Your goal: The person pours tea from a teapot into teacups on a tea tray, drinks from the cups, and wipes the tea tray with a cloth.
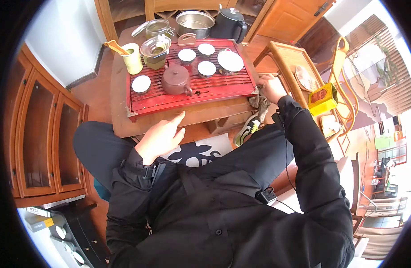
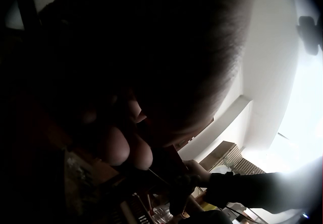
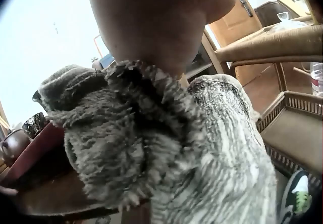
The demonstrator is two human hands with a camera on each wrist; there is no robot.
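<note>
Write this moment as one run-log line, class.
right hand: grips grey cloth at red tea tray corner | left hand: open, near table edge

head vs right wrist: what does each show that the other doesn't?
Head only: the whole red tea tray with the clay teapot and white cups, the kettle, the yellow box, and the left hand resting open near the table edge.

Right wrist only: the fuzzy grey cloth close up, bunched in the grip of the right hand.

Both: right hand, cloth and the tray's right end beside the rattan chair.
</note>
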